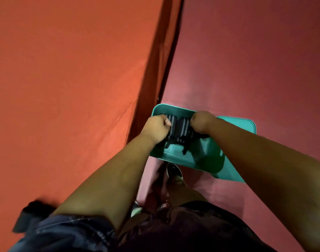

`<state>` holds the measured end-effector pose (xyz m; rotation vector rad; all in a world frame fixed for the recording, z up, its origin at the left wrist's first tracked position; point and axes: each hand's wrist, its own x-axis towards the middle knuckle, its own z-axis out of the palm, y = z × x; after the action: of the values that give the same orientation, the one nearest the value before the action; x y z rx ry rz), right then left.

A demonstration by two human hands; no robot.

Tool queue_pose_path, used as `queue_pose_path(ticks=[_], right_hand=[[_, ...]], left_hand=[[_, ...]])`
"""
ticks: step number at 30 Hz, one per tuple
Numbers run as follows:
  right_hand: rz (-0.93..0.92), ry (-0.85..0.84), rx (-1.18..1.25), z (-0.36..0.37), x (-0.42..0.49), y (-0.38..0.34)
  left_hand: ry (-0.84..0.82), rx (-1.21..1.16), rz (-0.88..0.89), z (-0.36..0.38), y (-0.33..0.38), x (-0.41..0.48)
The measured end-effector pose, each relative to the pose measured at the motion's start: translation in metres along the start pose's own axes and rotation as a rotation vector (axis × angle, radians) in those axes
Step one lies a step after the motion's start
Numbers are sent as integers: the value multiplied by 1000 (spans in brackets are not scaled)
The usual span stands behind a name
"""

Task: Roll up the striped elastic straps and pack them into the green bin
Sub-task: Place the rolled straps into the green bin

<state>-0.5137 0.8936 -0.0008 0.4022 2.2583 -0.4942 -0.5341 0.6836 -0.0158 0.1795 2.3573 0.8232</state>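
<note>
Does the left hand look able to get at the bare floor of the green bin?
Probably yes. The left hand is over the open green bin, whose bare floor lies just below. It grips the striped straps together with the right hand, though, so they would come along.

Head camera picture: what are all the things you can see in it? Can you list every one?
striped elastic straps: a bunch, number unclear, black with pale stripes, held over the green bin
green bin: one, teal green, on the dark pink surface
dark pink surface: one, right side, under the bin
orange surface: one, left side
shoe: one, dark and white, blurry, just below the bin
dark clothes: bottom edge
left hand: one, grips the straps' left end
right hand: one, grips the straps' right end
</note>
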Motion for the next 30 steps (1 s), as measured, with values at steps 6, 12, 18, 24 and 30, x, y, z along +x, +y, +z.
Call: queue_pose_path(ticks=[6, 12, 18, 24, 30], right_hand=[[-140, -23, 57, 0, -20, -134], [-357, -179, -106, 61, -48, -271], [-546, -280, -234, 140, -96, -379], [-624, -406, -334, 229, -128, -432], [-565, -490, -294, 305, -145, -450]], left_hand=[[167, -61, -143, -88, -77, -67], [349, -132, -364, -141, -183, -181], [495, -259, -570, -151, -275, -293], [596, -331, -743, -130, -344, -376], [633, -362, -828, -108, -391, -412]])
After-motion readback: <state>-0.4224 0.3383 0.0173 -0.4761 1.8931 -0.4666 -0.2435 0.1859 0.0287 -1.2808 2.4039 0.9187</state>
